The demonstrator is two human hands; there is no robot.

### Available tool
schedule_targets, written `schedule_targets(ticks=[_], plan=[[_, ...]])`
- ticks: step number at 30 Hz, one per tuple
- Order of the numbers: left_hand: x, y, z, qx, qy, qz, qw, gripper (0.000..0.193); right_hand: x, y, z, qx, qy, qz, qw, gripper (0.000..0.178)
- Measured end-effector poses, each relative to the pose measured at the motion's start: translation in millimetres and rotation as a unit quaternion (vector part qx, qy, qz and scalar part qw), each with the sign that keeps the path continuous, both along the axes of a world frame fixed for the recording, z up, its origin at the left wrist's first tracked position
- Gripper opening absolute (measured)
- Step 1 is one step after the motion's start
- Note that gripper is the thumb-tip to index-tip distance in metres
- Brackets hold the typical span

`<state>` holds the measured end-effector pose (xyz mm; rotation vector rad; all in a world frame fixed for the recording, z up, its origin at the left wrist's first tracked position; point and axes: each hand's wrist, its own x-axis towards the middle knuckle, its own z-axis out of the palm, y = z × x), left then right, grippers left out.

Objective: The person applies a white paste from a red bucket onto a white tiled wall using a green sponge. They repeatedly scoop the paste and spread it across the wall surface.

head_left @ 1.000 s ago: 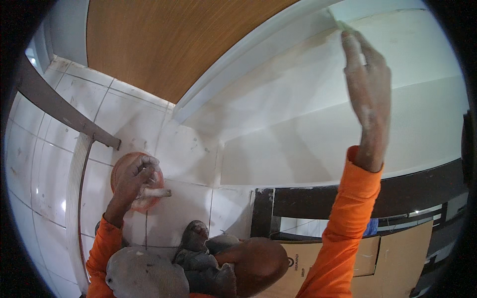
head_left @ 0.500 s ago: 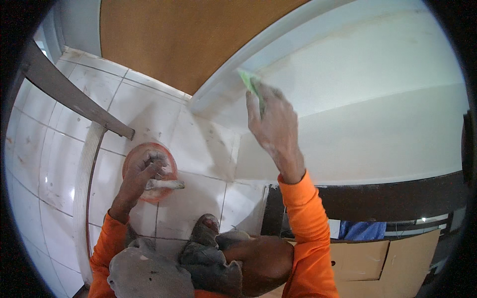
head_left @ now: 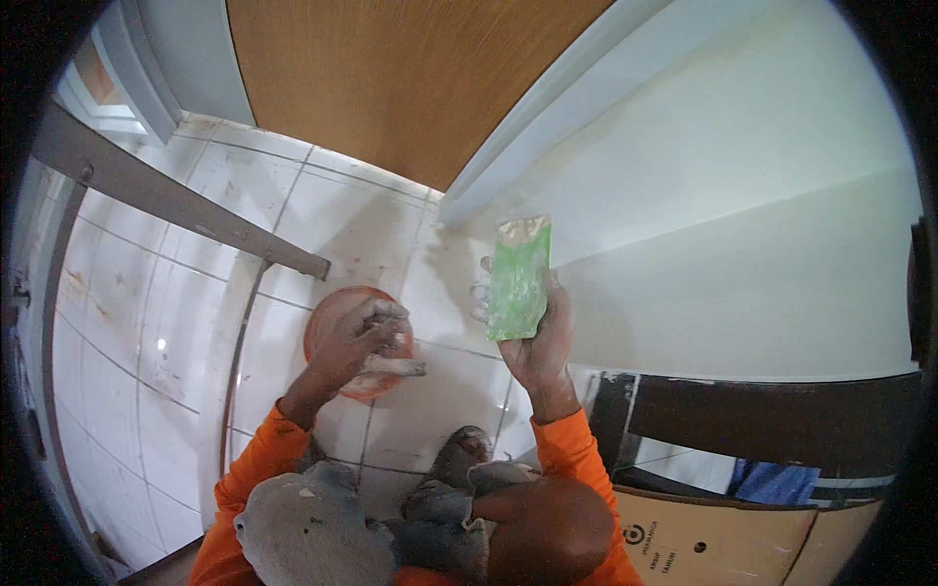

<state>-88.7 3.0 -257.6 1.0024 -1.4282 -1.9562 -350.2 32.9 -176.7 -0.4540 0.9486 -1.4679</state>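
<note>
My right hand [head_left: 547, 332] grips a flat green putty spreader [head_left: 520, 278], its broad face turned toward me. Beige putty coats its far edge, and pale smears mark the green face. The fingers curl behind it, and the thumb lies along its right side. To the left, my left hand [head_left: 354, 337], whitened with putty, is closed over a round orange-red bowl [head_left: 316, 322]. A short whitish stick-like piece [head_left: 396, 367] juts from under that hand; its kind is unclear. The hand hides much of the bowl's inside.
A white wall [head_left: 723, 264] rises on the right beside a brown door panel [head_left: 410, 78]. A dark metal bar [head_left: 195, 210] slants in from the left over the tiled floor [head_left: 430, 391]. At lower right are a dark beam [head_left: 772, 415] and a cardboard box [head_left: 723, 537].
My right hand has drawn back from the wall toward me, turning the spreader from edge-on to face-up. The left hand stays over the bowl. The whole view has shifted.
</note>
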Motion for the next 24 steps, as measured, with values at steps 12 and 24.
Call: schedule_targets(ticks=[12, 24], plan=[[12, 0, -13, -0.056, -0.101, 0.035, 0.993, 0.043, 23, 23, -65, -0.003, -0.272, 0.113, 0.955, 0.065], [93, 74, -87, 0.018, -0.369, 0.169, 0.914, 0.063, -15, -20, -116, -0.149, 0.637, 0.415, 0.632, 0.073]])
